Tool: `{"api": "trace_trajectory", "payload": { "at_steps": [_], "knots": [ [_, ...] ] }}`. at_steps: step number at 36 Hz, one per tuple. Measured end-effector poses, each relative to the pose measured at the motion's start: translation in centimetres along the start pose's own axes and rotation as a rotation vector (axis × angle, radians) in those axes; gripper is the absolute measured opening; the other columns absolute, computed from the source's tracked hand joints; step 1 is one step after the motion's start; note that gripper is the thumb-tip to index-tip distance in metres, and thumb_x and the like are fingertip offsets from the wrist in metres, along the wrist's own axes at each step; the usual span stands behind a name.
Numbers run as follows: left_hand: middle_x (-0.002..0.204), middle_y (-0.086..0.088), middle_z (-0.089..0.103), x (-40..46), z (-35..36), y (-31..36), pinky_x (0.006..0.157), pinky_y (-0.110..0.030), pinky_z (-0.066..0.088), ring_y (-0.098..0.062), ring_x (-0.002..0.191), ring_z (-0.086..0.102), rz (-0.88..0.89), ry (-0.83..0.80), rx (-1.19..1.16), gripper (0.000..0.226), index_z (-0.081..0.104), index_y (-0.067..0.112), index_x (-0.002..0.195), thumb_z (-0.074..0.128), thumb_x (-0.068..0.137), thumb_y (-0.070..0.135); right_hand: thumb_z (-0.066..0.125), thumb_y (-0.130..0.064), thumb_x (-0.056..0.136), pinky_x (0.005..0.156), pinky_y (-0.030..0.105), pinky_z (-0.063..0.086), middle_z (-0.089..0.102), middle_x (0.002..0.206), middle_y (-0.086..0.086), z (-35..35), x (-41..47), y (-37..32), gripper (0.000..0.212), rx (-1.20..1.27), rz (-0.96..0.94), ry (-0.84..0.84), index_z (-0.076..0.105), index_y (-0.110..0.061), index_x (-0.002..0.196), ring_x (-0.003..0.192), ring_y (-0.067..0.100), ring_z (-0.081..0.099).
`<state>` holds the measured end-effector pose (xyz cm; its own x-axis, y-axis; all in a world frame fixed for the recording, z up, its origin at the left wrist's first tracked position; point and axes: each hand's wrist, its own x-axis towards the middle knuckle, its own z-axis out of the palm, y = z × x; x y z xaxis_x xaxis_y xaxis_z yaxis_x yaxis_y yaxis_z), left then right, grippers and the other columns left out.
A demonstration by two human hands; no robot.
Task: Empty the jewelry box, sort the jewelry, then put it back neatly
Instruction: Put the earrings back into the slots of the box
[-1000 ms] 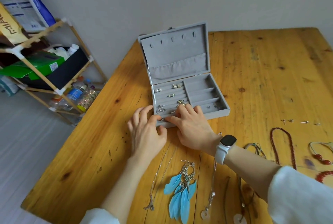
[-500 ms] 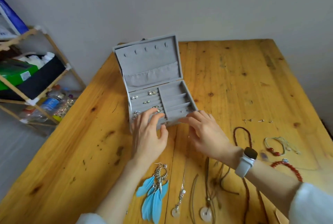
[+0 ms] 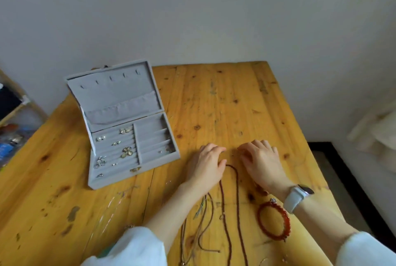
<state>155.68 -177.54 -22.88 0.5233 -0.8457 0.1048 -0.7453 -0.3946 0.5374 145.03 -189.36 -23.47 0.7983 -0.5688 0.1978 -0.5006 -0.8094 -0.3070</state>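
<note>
Both hands are laid palm-down on the wooden surface, to the right of the jewelry box. The left hand is seen with its fingers loosely bent and slightly spread, the fingertips lowered to the surface; nothing is visibly gripped in it. The right hand is curved in the same way, its fingertips brought close to those of the left hand, with a few tiny metal pieces lying in the gap between them. Whether any of these pieces is pinched cannot be told, since the view is blurred there. A white watch is worn on the right wrist.

The jewelry box is placed open near the surface's left edge, its lid propped upright. Several earrings are set in the ridged left compartment, while the slotted right compartment is seen nearly bare.

A long dark beaded necklace is stretched on the surface between the two forearms, its top loop just below the left thumb. A red beaded bracelet is lying beside the right wrist. Thin cords are spread beneath the left forearm.
</note>
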Motion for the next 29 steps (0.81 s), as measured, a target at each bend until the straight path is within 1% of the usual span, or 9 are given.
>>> {"api": "trace_trajectory", "payload": {
  "at_steps": [5,9,13,16,18,21,23,25,29],
  "knots": [
    [0.116,0.002,0.052,1.3,0.7,0.2,0.091,-0.026,0.04,-0.014,0.11,0.046,0.001,-0.009,-0.01,0.033,0.055,0.018,0.124,0.051,0.093,0.026,0.045,-0.023,0.093,0.076,0.03,0.029,0.058,0.1,-0.003,0.5,0.1,0.0,0.021,0.018,-0.067,0.03,0.062,-0.025,0.106,0.094,0.018,0.043],
    [0.105,0.001,0.055,1.9,1.0,0.4,0.087,-0.028,0.044,-0.013,0.099,0.05,-0.007,0.012,-0.054,0.024,0.065,0.019,0.112,0.057,0.089,0.025,0.048,-0.018,0.092,0.074,0.029,0.026,0.059,0.097,0.0,0.3,0.0,0.3,0.017,0.074,-0.036,0.088,0.063,-0.018,0.1,0.091,0.019,0.045],
    [0.094,0.002,0.057,2.0,1.4,0.4,0.081,-0.031,0.047,-0.013,0.087,0.052,0.009,0.056,-0.042,0.015,0.069,0.018,0.099,0.061,0.087,0.021,0.05,-0.012,0.091,0.074,0.03,0.033,0.061,0.091,0.0,-0.3,0.0,0.7,0.013,0.218,0.008,0.125,0.062,-0.014,0.093,0.086,0.016,0.043],
    [0.095,0.003,0.057,1.9,1.2,0.6,0.076,-0.026,0.046,-0.01,0.082,0.05,-0.005,0.069,-0.053,0.01,0.067,0.017,0.095,0.06,0.088,0.02,0.053,-0.009,0.09,0.077,0.036,0.042,0.063,0.09,0.001,-0.9,0.2,0.4,0.011,0.31,0.007,0.136,0.063,-0.012,0.092,0.086,0.017,0.047],
    [0.095,0.005,0.059,1.6,0.8,0.6,0.072,-0.022,0.045,-0.009,0.082,0.052,-0.013,0.067,-0.102,0.008,0.064,0.017,0.093,0.058,0.089,0.021,0.054,-0.009,0.089,0.078,0.033,0.043,0.063,0.09,0.001,-1.4,0.3,-0.2,0.011,0.35,0.009,0.137,0.064,-0.011,0.091,0.087,0.018,0.049],
    [0.082,0.013,0.059,0.6,-0.6,0.4,0.065,-0.007,0.042,-0.001,0.076,0.054,-0.04,0.093,-0.227,0.001,0.061,0.02,0.087,0.06,0.087,0.019,0.054,-0.009,0.089,0.077,0.028,0.042,0.063,0.09,0.0,-1.7,0.4,-1.3,0.01,0.392,-0.003,0.132,0.064,-0.01,0.092,0.088,0.018,0.05],
    [0.075,0.016,0.058,-0.6,-1.8,-0.2,0.065,-0.005,0.041,0.004,0.072,0.054,-0.071,0.143,-0.292,0.007,0.061,0.021,0.083,0.064,0.084,0.015,0.055,-0.009,0.089,0.076,0.025,0.04,0.062,0.089,-0.001,-1.7,0.3,-2.2,0.01,0.412,-0.02,0.119,0.064,-0.011,0.093,0.087,0.017,0.049],
    [0.073,0.016,0.06,-2.0,-3.1,-1.2,0.066,-0.005,0.042,0.005,0.071,0.055,-0.105,0.205,-0.336,0.011,0.062,0.021,0.08,0.066,0.081,0.011,0.055,-0.008,0.089,0.075,0.023,0.038,0.061,0.088,-0.002,-1.5,0.4,-3.4,0.01,0.437,-0.04,0.102,0.064,-0.011,0.093,0.086,0.016,0.049],
    [0.068,0.019,0.062,-4.7,-6.2,-4.7,0.065,-0.004,0.041,0.008,0.067,0.057,-0.203,0.376,-0.339,0.026,0.063,0.029,0.071,0.068,0.078,0.005,0.055,-0.008,0.089,0.076,0.021,0.038,0.057,0.085,-0.006,-0.9,0.6,-6.6,0.01,0.512,-0.08,0.062,0.063,-0.012,0.092,0.085,0.013,0.049]
  ]
}}
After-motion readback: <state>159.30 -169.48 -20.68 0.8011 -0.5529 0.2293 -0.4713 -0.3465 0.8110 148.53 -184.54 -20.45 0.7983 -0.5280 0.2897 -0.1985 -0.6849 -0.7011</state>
